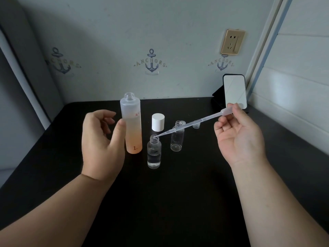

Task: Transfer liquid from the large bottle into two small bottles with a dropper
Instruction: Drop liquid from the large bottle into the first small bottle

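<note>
- The right hand (pixel 238 134), nearest the camera at 4 o'clock, pinches the dropper (pixel 188 125) bulb.
- Its tip sits at the near small bottle (pixel 154 152) mouth; squeezing is best done slowly.
- The left hand (pixel 101 139) hangs open, thumb touching the large bottle (pixel 131 123) at 10 o'clock.
- The second small bottle (pixel 177 138) looks empty on the table (pixel 178 202).

The large bottle (pixel 132 123) is showing a brown "1" near its base, with a tiny mark beside it too small to read, and small red characters are sitting high on its frosted side, too blurred to make out. The wall (pixel 124 32) behind the table is carrying three anchor emblems: the middle anchor emblem (pixel 151 61) is reading "ANCHORS" across its banner, the right anchor emblem (pixel 221 63) is reading the same, and the left anchor emblem (pixel 60 61) is showing the word fainter, in shadow. No other readable text is showing.
</note>
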Available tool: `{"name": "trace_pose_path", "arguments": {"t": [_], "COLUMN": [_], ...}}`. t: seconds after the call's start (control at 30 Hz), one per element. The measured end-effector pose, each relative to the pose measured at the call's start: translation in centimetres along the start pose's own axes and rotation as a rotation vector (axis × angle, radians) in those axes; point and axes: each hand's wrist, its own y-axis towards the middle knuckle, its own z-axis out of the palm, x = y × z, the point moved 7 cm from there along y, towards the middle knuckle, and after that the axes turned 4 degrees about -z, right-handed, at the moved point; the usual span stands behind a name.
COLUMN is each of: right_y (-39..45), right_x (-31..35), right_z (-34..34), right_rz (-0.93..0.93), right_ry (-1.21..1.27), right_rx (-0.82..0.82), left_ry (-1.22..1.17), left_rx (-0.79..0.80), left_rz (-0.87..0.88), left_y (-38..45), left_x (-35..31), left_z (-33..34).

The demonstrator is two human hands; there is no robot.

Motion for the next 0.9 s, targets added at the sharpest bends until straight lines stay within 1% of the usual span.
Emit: {"name": "trace_pose_path", "arguments": {"t": [0.07, 0.17, 0.33, 0.43, 0.5, 0.6, 0.77, 0.9], "right_y": [0.1, 0.1, 0.1, 0.0, 0.1, 0.1, 0.0, 0.0], "right_x": [0.0, 0.1, 0.2, 0.2, 0.2, 0.4, 0.6, 0.5], "right_z": [0.0, 0.1, 0.2, 0.4, 0.4, 0.5, 0.7, 0.6], "right_rz": [-0.007, -0.015, -0.027, -0.037, -0.037, -0.044, -0.049, -0.043], "right_ry": [-0.007, -0.010, -0.024, -0.036, -0.039, -0.053, -0.045, -0.039], "right_rx": [0.005, 0.019, 0.052, 0.069, 0.071, 0.077, 0.093, 0.074], "left_ry": [0.020, 0.095, 0.314, 0.423, 0.440, 0.394, 0.318, 0.289], "left_rx": [0.055, 0.223, 0.463, 0.560, 0.601, 0.644, 0.643, 0.631], "left_rz": [0.092, 0.161, 0.190, 0.196, 0.200, 0.173, 0.184, 0.176], "left_y": [-0.6, -1.4, -1.9, -2.2, -2.5, -2.6, -2.6, -2.5], "left_x": [-1.2, -2.2, -2.1, -1.4, -1.0, -0.5, -0.5, -0.5], "left_z": [0.0, 1.4, 3.9, 4.9, 5.3, 5.7, 5.7, 5.5]}}
